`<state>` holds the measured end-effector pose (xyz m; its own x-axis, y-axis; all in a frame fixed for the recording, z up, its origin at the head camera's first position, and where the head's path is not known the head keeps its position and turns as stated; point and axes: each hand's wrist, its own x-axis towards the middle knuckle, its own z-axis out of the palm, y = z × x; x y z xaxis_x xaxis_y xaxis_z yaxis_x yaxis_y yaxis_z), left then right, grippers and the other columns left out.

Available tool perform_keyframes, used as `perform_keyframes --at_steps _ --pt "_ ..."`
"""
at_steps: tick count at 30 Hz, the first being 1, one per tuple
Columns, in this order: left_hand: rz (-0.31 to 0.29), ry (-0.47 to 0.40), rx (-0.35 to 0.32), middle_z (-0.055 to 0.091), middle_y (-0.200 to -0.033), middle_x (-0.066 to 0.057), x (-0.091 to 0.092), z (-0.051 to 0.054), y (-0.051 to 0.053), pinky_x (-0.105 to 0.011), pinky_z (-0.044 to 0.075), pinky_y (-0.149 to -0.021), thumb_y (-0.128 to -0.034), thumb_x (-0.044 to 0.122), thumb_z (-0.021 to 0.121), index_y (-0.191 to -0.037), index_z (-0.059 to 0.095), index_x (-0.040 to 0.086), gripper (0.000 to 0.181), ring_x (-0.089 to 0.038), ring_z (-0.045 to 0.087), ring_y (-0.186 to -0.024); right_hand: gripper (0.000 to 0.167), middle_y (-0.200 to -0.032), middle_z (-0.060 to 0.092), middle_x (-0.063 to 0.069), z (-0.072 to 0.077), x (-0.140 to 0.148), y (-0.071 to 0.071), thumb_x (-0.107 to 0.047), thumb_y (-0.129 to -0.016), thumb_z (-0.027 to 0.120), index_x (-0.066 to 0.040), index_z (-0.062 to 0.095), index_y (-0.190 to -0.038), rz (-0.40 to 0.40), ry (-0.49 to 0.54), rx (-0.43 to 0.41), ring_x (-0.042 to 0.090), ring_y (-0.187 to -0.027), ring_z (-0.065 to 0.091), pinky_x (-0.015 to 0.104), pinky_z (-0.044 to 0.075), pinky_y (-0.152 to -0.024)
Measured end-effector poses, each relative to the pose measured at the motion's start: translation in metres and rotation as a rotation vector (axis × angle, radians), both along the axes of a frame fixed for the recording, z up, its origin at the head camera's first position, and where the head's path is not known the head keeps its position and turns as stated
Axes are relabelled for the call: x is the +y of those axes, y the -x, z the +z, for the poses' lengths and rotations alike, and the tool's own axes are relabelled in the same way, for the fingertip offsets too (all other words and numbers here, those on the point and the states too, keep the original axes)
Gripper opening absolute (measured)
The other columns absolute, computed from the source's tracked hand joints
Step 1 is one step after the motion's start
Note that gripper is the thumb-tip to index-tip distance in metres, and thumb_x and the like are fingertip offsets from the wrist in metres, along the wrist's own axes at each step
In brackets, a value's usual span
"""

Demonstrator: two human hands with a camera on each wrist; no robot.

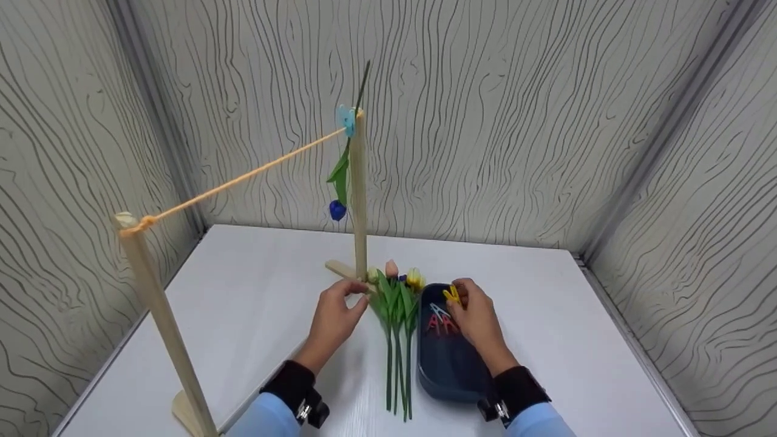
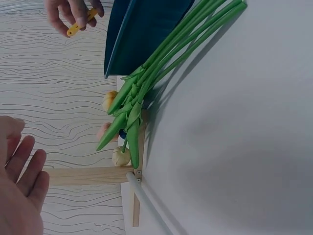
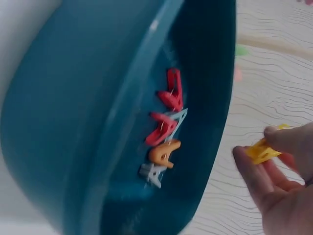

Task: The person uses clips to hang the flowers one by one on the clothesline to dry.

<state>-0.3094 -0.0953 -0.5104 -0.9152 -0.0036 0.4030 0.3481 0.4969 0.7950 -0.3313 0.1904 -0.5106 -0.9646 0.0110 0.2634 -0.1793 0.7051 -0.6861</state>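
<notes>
The yellow clothespin [image 1: 451,295] is sitting in our right hand [image 1: 479,312]; we are pinching it between thumb and fingers, above the far end of the dark blue tub [image 1: 452,370]. Inside the tub, we are seeing two red clothespins [image 3: 162,129], a pale blue one [image 3: 179,119], an orange one [image 3: 164,154] and a grey one [image 3: 153,171]. We are holding our left hand [image 1: 334,312] near the bunch of tulips [image 1: 397,303], its thumb and fingers loosely parted. The tulips are lying on the white table [image 1: 576,340] just beside the tub, their stems pointing towards us. Beyond, a blue tulip [image 1: 337,210] is hanging blossom down from a light blue clothespin [image 1: 347,120], close to the far wooden post [image 1: 360,200]. An orange string [image 1: 255,172] is running from there to the near wooden post [image 1: 167,328].
</notes>
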Motion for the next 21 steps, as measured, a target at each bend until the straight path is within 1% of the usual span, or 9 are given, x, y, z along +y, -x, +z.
perform_keyframes --at_steps 3,7,10,12,15,18,21 --pt "-0.003 -0.018 -0.015 0.081 -0.112 -0.011 0.001 0.002 0.001 -0.054 0.061 -0.107 -0.0990 0.006 0.076 -0.111 0.077 0.007 0.012 -0.031 0.076 -0.115 0.034 -0.127 0.075 0.021 0.004 -0.005 0.000 -0.005 -0.103 0.073 -0.001 0.067 -0.136 -0.004 0.165 -0.010 0.034 -0.116 0.076 0.046 0.063 -0.101" --pt "-0.011 -0.046 -0.022 0.081 -0.112 -0.011 0.003 0.004 0.001 -0.052 0.062 -0.106 -0.0999 0.006 0.076 -0.112 0.076 0.007 0.012 -0.030 0.076 -0.115 0.031 -0.126 0.076 0.020 0.011 -0.013 -0.002 -0.007 -0.102 0.076 -0.002 0.070 -0.131 -0.006 0.378 -0.022 0.030 -0.116 0.078 0.026 0.064 -0.092" --pt "-0.024 -0.076 -0.021 0.081 -0.114 -0.013 0.005 0.008 0.000 -0.051 0.062 -0.105 -0.1007 0.007 0.075 -0.115 0.076 0.006 0.014 -0.030 0.076 -0.114 0.029 -0.126 0.075 0.020 0.018 -0.019 -0.004 -0.007 -0.101 0.077 -0.002 0.071 -0.129 0.012 0.510 -0.049 0.025 -0.113 0.079 0.019 0.064 -0.087" --pt "-0.036 -0.108 -0.033 0.080 -0.117 -0.013 0.006 0.011 -0.001 -0.050 0.062 -0.106 -0.1015 0.007 0.074 -0.118 0.076 0.006 0.017 -0.030 0.076 -0.115 0.028 -0.127 0.075 0.019 0.023 -0.023 -0.005 -0.008 -0.101 0.077 -0.003 0.072 -0.128 0.026 0.567 -0.068 0.022 -0.111 0.079 0.019 0.065 -0.086" --pt "-0.064 -0.158 -0.043 0.079 -0.122 -0.015 0.009 0.017 -0.003 -0.050 0.061 -0.107 -0.1027 0.009 0.073 -0.124 0.075 0.006 0.022 -0.030 0.075 -0.118 0.027 -0.127 0.076 0.019 0.026 -0.030 -0.006 -0.008 -0.101 0.077 -0.004 0.073 -0.127 0.055 0.618 -0.077 0.019 -0.108 0.080 0.022 0.066 -0.085" --pt "-0.089 -0.208 -0.064 0.078 -0.127 -0.015 0.013 0.022 -0.005 -0.050 0.060 -0.109 -0.1034 0.013 0.074 -0.130 0.074 0.006 0.028 -0.030 0.075 -0.120 0.026 -0.128 0.075 0.022 0.027 -0.036 -0.007 -0.005 -0.101 0.076 -0.002 0.074 -0.127 0.120 0.664 -0.078 0.020 -0.107 0.080 0.026 0.067 -0.083" --pt "-0.098 -0.257 -0.083 0.078 -0.130 -0.017 0.018 0.027 -0.006 -0.050 0.060 -0.111 -0.1025 0.019 0.077 -0.134 0.073 0.005 0.035 -0.032 0.075 -0.122 0.028 -0.128 0.075 0.022 0.027 -0.042 -0.009 -0.005 -0.101 0.075 -0.001 0.073 -0.129 0.197 0.688 -0.106 0.018 -0.106 0.080 0.028 0.068 -0.083"
